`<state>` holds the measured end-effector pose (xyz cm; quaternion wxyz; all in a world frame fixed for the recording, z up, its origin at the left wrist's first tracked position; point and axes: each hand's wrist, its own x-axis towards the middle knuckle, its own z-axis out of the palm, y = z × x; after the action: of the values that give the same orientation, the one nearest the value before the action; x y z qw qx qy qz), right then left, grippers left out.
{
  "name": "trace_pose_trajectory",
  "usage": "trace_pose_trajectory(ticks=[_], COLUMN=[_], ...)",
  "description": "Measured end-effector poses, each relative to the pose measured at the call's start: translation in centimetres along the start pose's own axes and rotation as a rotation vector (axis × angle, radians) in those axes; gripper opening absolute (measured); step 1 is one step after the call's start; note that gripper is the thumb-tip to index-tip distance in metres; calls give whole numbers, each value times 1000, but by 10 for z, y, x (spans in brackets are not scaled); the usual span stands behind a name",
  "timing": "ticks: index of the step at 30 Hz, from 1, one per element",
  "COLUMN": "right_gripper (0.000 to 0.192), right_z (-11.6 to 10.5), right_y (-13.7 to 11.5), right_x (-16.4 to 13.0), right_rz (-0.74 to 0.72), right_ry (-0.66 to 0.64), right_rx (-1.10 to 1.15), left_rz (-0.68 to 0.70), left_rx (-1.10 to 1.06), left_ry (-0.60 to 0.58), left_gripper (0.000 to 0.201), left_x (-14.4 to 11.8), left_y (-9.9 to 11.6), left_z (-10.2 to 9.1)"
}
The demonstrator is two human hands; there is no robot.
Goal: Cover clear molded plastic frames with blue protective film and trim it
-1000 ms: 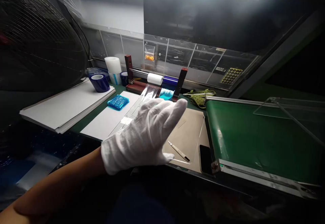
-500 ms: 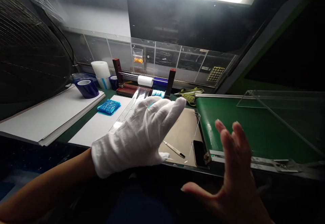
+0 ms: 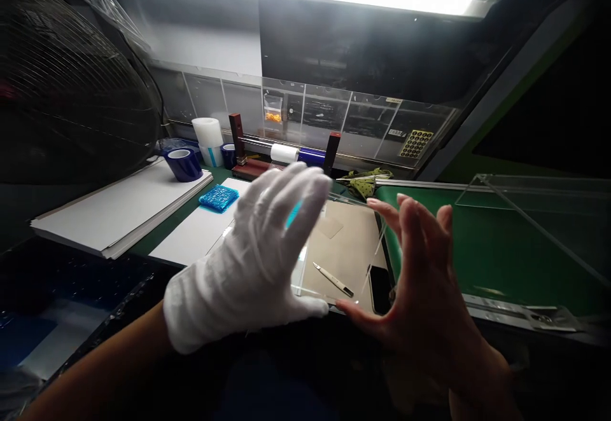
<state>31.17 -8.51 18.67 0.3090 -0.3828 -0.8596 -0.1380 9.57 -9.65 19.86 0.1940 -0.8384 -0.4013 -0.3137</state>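
My left hand (image 3: 255, 255), in a white cotton glove, spans a thin clear panel (image 3: 329, 227), with fingers at its far edge and thumb at its near edge. The panel is see-through and its full outline is hard to make out. My bare right hand (image 3: 420, 262) is curved around the panel's right side; its forefinger is at the far corner and its thumb at the near edge. Beneath the panel, a white-handled blade tool (image 3: 334, 279) lies on a beige board (image 3: 353, 217). A dark phone (image 3: 380, 289) lies beside the board, near my right hand.
A stand with film rolls (image 3: 285, 152) stands behind my left hand. To the left are a blue tape roll (image 3: 184, 165), stacked white sheets (image 3: 109, 217) and a blue packet (image 3: 218, 198). A green belt (image 3: 510, 243) runs on the right, under a clear cover (image 3: 534, 208). A fan (image 3: 76, 84) stands far left.
My right hand has moved left and up to the clear panel's edges. My left hand keeps hold of the panel and has shifted slightly left. The view has moved a little.
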Motion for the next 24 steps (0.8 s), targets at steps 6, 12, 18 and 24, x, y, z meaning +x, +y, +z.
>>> trace_pose_trajectory(ticks=[6, 12, 18, 24], right_gripper=[99, 95, 101, 108], right_z=[-2, -6, -9, -12], right_y=[-1, -8, -5, 1], right_x=[-1, 0, -3, -4], right_rz=[76, 87, 121, 172], right_ry=[98, 140, 156, 174], right_rx=[-22, 9, 58, 65], left_rz=[-451, -498, -638, -1005], left_rx=[-217, -309, -657, -1542], left_ry=[184, 396, 586, 291], left_gripper=[128, 130, 86, 55], left_x=[-18, -2, 5, 5], left_y=[35, 45, 42, 41], left_z=[15, 34, 31, 22])
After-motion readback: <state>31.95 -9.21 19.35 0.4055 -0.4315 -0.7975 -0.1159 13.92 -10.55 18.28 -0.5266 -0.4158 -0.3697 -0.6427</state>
